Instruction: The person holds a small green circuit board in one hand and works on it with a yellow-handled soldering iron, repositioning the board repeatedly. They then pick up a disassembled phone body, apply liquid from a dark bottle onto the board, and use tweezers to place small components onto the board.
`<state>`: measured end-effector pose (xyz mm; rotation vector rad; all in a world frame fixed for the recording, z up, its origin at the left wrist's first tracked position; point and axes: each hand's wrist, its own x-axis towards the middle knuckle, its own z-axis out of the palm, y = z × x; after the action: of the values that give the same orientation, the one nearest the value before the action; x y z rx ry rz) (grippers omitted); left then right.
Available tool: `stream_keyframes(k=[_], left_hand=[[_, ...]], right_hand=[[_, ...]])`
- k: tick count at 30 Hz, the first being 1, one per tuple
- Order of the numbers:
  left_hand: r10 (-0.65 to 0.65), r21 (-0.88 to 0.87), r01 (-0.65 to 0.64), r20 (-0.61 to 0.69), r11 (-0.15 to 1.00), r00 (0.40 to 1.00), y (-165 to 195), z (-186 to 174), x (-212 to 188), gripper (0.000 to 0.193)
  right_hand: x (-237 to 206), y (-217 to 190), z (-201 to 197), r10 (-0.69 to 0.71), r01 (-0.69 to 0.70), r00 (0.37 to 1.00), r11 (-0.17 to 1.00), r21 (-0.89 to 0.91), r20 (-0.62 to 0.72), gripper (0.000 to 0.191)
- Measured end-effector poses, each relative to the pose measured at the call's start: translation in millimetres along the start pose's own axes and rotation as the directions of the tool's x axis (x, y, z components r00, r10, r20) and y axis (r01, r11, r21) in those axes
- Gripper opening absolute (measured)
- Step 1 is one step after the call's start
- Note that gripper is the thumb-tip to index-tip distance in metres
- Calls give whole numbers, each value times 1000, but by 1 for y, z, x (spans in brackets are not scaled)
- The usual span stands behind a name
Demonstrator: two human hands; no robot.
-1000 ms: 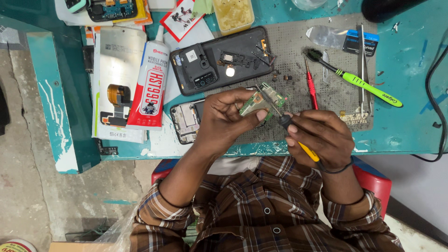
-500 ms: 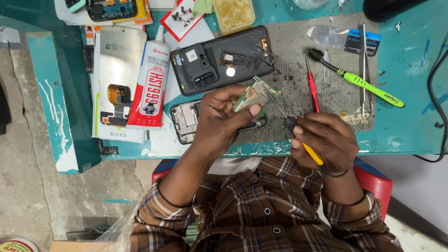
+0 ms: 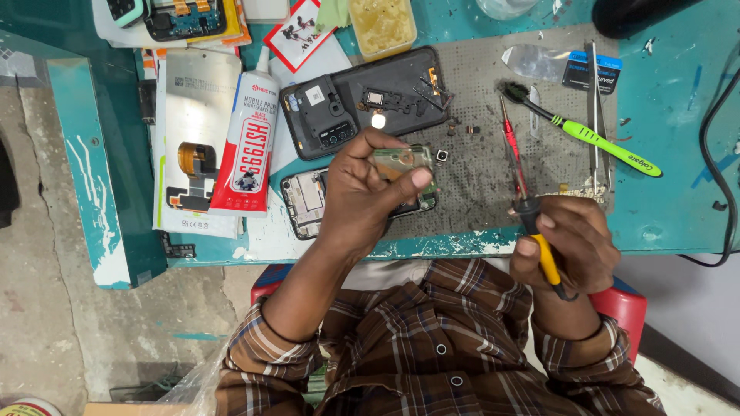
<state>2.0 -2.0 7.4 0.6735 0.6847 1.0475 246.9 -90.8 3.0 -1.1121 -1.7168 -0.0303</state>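
Nearest, we note our plaid sleeves and a red stool under us. Our right hand sits at the near edge of the desk, its grip closed round the yellow handle of a screwdriver; the black collar pokes out above the fingers and the slim shaft points away from us over the grey work mat.

Our left hand is raised above the mat, grip pinching a small green circuit board between thumb and fingers. The board is held off the desk, above an opened phone frame that lies partly hidden under the hand.

Just beyond, a dark phone back cover lies inner side up, with small loose parts scattered on the mat to its right. Left of it stands a white and red glue tube, lying on a pale display panel with a flex cable.

Right of the mat's middle: a red-handled tool, a green toothbrush, and metal tweezers.

Farthest, a yellowish tub and a red and white card sit at the desk's back. A black cable runs along the right side.
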Motion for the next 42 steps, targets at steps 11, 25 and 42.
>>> stream_keyframes(k=[11, 25, 42], left_hand=[[19, -139, -11, 52, 990, 998, 4, 7, 2, 36], [109, -59, -106, 48, 993, 993, -6, -1, 0, 26], [-19, -82, 20, 14, 996, 1000, 3, 3, -1, 28]], right_hand=[[1, -1, 1, 14, -14, 1000, 1000, -15, 5, 25], [2, 0, 1, 11, -11, 1000, 1000, -7, 11, 23], [29, -11, 8, 37, -18, 963, 997, -75, 265, 26]])
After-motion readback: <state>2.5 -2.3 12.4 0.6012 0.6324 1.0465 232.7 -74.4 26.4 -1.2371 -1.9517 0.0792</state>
